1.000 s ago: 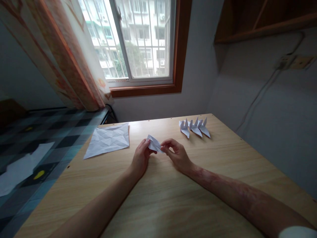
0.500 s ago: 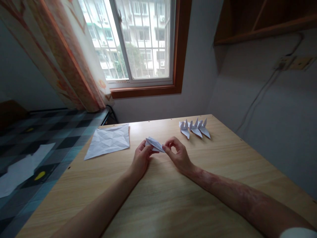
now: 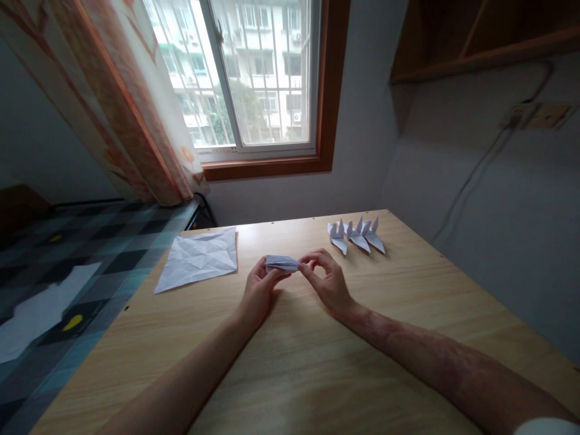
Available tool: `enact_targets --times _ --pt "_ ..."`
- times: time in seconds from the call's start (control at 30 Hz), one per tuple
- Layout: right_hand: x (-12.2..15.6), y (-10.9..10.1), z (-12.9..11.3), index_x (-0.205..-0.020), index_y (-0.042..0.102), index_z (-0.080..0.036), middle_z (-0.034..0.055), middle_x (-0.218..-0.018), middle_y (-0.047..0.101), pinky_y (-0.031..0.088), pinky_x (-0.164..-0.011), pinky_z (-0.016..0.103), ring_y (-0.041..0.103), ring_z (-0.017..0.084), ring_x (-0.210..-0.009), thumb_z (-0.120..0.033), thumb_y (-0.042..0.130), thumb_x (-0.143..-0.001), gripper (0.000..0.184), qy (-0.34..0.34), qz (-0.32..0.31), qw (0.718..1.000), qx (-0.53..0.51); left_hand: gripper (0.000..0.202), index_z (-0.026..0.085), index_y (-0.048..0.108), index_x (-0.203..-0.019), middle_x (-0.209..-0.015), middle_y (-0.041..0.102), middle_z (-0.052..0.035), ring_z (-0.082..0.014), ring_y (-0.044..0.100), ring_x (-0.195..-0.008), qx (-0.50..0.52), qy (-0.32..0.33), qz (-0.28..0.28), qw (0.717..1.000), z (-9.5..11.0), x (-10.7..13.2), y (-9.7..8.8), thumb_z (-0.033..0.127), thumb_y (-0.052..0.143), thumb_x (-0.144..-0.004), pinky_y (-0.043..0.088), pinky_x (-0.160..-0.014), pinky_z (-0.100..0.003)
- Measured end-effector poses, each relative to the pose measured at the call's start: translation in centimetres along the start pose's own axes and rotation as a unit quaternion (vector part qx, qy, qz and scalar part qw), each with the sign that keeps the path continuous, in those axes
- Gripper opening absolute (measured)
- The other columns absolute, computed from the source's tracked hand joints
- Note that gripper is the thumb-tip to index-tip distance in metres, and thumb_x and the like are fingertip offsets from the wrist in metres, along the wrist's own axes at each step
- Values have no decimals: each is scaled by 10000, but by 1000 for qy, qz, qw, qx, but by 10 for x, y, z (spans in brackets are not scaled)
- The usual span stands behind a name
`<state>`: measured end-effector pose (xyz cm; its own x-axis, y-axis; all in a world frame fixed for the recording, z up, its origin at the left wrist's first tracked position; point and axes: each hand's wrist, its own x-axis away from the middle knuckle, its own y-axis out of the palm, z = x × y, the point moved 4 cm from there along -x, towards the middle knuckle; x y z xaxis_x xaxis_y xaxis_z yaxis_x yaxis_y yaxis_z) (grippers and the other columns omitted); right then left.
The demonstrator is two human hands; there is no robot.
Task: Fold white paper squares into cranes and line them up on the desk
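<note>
Between my hands, just above the wooden table [image 3: 290, 356], is a small folded piece of white paper [image 3: 281, 263]. My left hand [image 3: 260, 291] grips its left part, thumb on the near side and fingers behind and beneath. With thumb and forefinger, my right hand [image 3: 328, 284] pinches the narrow right tip. Beyond my right hand stand several folded paper figures [image 3: 359, 235] in a row, with upright points. To the left of my left hand lies a creased sheet of white paper [image 3: 197, 258], spread flat.
At the left, a checked bed cover [image 3: 113, 235] carries torn-looking white paper [image 3: 40, 314]. A window [image 3: 272, 78] with a patterned curtain [image 3: 122, 109] is behind the table. A wooden shelf [image 3: 489, 48] and a hanging cable [image 3: 466, 184] are on the right.
The folded paper has tilted between my hands, from slanting down to the right to lying nearly level. Both hands keep their hold and have barely shifted.
</note>
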<state>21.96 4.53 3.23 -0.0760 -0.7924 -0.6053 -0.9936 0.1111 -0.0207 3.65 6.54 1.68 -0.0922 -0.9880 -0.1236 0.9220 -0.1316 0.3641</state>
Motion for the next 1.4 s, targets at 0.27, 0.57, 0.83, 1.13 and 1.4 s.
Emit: enact_targets --times 0.27,0.57,0.83,1.13,1.4 --pt "-1 -2 6 -950 806 -255 38 -986 694 542 -869 365 650 221 -949 -340 771 -1033 123 11 15 1000 -2 293 186 768 -929 -990 821 -74 -245 762 -958 -42 17 -19 999 6 5 8 319 977 -773 583 -961 -376" --pt "0 -2 19 -997 758 -245 50 -1087 685 576 -936 361 669 223 -1029 -422 748 -1043 183 38 21 998 -38 235 192 793 -816 -736 720 -4 -178 625 -708 -148 45 -44 987 9 10 14 278 995 -733 489 -696 -274" --pt "0 -2 13 -1130 717 -265 52 -1158 710 574 -919 395 651 216 -938 -406 858 -954 266 22 30 999 -7 301 168 841 -897 -868 784 -60 -232 724 -815 -91 9 7 996 5 5 6 369 1010 -749 586 -806 -344" --pt "-3 -9 18 -958 721 -244 37 -1005 694 523 -865 377 617 228 -920 -396 778 -1002 168 38 71 996 33 164 222 804 -921 -800 688 -33 -218 612 -771 -175 49 -86 980 6 13 16 386 805 -931 473 -704 -293" --pt "1 -10 2 -998 691 -253 44 -1042 685 510 -911 398 622 236 -967 -329 729 -1037 93 -23 88 995 49 352 216 735 -837 -643 594 6 -170 492 -572 -190 17 -86 978 -2 15 16 531 760 -993 344 -557 -281"
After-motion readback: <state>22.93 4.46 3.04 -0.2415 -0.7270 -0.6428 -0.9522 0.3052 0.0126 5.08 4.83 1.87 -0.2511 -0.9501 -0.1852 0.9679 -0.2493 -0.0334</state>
